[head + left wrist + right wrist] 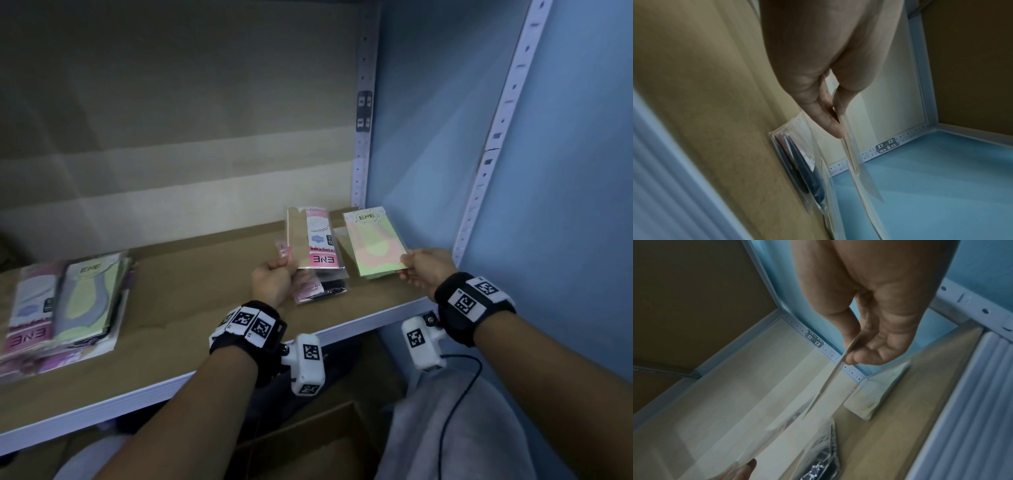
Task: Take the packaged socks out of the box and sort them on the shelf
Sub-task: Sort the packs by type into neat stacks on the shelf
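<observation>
My left hand (283, 266) pinches the lower edge of a pink-and-beige sock packet (315, 240), held up over the shelf board (191, 291). Seen edge-on in the left wrist view, that packet (851, 155) sits between the thumb and fingers of the left hand (835, 116). Under it a packet of black socks (323, 291) (801, 167) lies flat on the board. My right hand (407, 266) (851, 353) pinches the corner of a green-and-yellow sock packet (373, 241) (830, 378), held just above a pale packet (875, 400) that lies by the right upright.
A stack of several sock packets (61, 301) lies at the left of the shelf. White perforated uprights (361, 154) and a blue wall (565, 205) close the right side. A brown cardboard box (308, 445) stands below the shelf's white front edge (137, 401).
</observation>
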Tool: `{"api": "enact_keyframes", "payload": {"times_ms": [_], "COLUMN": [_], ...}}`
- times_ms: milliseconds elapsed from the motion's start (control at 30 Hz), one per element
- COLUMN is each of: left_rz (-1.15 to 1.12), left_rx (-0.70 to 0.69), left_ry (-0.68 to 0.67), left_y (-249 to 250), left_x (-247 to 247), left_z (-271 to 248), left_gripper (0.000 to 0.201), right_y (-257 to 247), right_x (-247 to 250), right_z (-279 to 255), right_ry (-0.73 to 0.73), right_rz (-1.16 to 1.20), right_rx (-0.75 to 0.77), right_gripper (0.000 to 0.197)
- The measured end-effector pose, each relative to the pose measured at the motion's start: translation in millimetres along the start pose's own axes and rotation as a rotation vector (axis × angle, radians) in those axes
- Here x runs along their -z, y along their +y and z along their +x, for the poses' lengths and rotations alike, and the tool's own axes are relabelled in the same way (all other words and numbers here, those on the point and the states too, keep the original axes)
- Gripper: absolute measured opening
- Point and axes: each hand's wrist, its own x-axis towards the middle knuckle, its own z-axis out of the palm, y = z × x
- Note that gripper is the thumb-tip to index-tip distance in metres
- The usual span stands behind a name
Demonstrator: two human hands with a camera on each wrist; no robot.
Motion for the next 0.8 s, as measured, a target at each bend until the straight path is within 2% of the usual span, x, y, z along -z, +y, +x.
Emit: {"api": "enact_keyframes", "payload": {"times_ms": [333,633,800], "left_rz": [0.021,0.030,0.034], "left_rx": [0.010,-0.007,-0.011], "left_ry": [-0.011,0.006,0.030], "left_y": [-3,-4,-5], "left_x": [-4,2,5], "left_z": [7,18,27], "left_gripper": [0.032,0.027,0.020], "right_y": [4,6,9], "right_x": [-5,-16,-22], "right_z": [21,43,56], "right_ry": [0.019,0.059,0.113], "right_rz": [-0.034,-0.154,-0.191], "right_rx": [-0.006,0.012,0.021], "right_gripper": [0.005,0.014,0.006]}}
